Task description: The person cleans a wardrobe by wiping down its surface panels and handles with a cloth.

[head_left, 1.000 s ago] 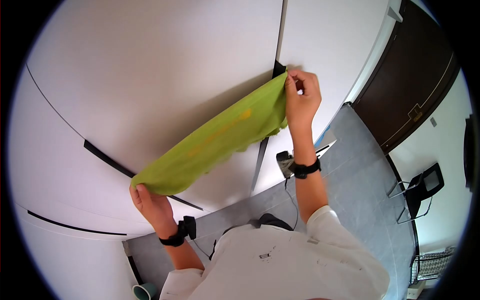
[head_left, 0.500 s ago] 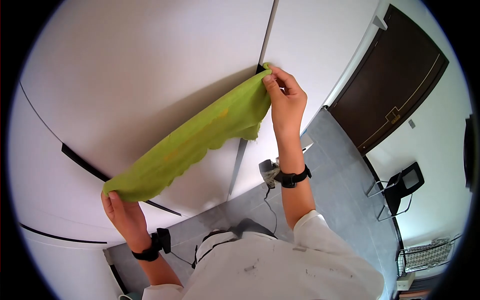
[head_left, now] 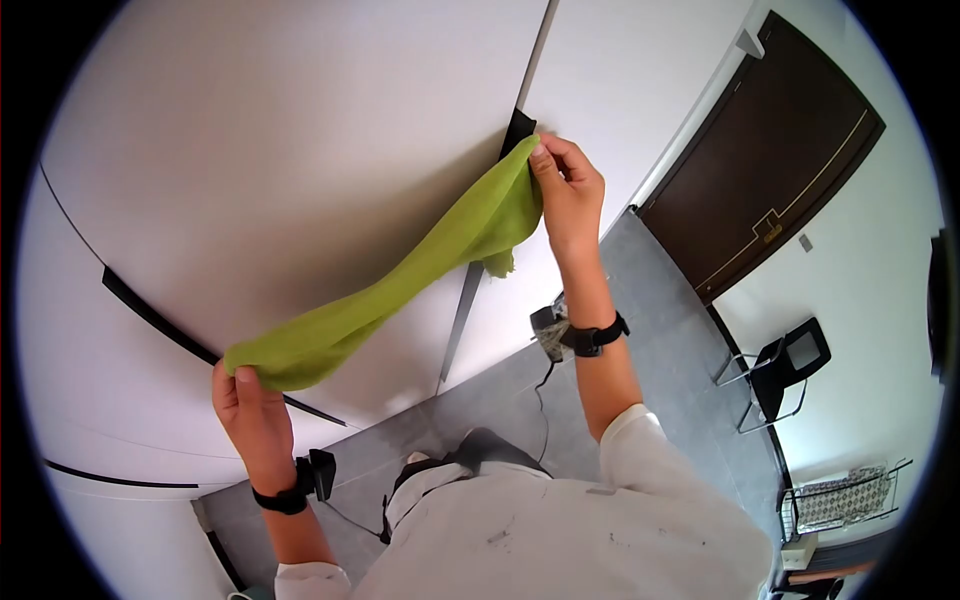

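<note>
A green cloth (head_left: 400,285) hangs stretched between my two hands, in front of white cabinet doors (head_left: 300,150). My left hand (head_left: 258,418) pinches its lower left corner between thumb and fingers. At the upper right corner, my right hand (head_left: 572,195) grips the cloth near a black door handle (head_left: 516,132). The middle of the cloth is gathered into a narrow, folded band, and a small flap dangles below its right part. Each wrist wears a black strap with a device.
A dark brown door (head_left: 765,160) stands at the upper right, with a black chair (head_left: 785,370) below it by the wall. Farther down is a rack (head_left: 840,500) with patterned fabric. Grey floor tiles (head_left: 660,350) lie between the cabinets and that wall.
The cloth has gone from spread wide to bunched and narrow in the middle, and its yellowish patch no longer shows. The view has shifted, with the door and chair now farther left.
</note>
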{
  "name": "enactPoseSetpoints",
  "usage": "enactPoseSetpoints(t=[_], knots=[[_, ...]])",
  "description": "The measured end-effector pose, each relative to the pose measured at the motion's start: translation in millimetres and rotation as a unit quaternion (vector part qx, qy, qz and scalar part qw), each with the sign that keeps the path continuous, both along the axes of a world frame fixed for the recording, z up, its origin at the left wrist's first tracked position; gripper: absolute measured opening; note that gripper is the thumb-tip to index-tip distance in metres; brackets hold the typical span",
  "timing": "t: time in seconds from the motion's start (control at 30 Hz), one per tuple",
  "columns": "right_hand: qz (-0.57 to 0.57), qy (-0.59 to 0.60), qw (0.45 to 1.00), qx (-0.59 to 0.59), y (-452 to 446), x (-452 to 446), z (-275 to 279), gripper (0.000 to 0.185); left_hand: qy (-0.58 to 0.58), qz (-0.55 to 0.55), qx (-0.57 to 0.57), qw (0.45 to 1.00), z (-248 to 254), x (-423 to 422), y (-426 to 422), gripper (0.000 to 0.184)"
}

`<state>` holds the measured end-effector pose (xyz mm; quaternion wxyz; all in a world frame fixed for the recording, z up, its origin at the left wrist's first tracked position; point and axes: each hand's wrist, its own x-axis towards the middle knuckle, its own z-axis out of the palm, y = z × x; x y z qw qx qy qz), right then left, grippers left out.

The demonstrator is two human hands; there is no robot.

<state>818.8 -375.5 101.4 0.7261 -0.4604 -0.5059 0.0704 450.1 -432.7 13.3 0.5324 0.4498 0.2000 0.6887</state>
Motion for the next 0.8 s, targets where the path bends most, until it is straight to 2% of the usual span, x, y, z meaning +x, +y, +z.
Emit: enactPoseSetpoints(t=[0.07, 0.1, 0.23, 0.3, 0.37, 0.43, 0.57, 0.8], knots=[[-0.021, -0.036, 0.999, 0.008, 0, 7, 2, 0.018, 0.007, 0.011, 0.050, 0.999, 2, -7, 0, 0.025], [-0.021, -0.012, 1.000, 0.020, -1, 5, 6, 0.018, 0.015, 0.011, 0.050, 0.999, 4, -8, -2, 0.025], [-0.081, 0.000, 0.996, 0.045, 4, -18, 17, 0.019, -0.105, 0.024, 0.071, 0.992, -6, 24, -6, 0.026], [-0.090, -0.006, 0.994, 0.056, 9, -24, 15, 0.019, -0.079, 0.019, 0.076, 0.994, -9, 31, -9, 0.024], [-0.021, 0.067, 0.996, 0.057, 8, -28, 8, 0.022, -0.077, 0.031, 0.070, 0.994, -13, 29, -11, 0.023], [-0.040, 0.051, 0.996, 0.055, 13, -32, 4, 0.021, -0.082, 0.048, 0.061, 0.994, -13, 28, -12, 0.023], [0.006, 0.084, 0.995, 0.061, 14, -33, 6, 0.019, -0.041, 0.066, 0.042, 0.996, -13, 20, -16, 0.022], [-0.046, 0.009, 0.995, 0.086, 22, -31, 6, 0.016, -0.016, 0.015, 0.047, 0.999, -34, 19, -5, 0.026]])
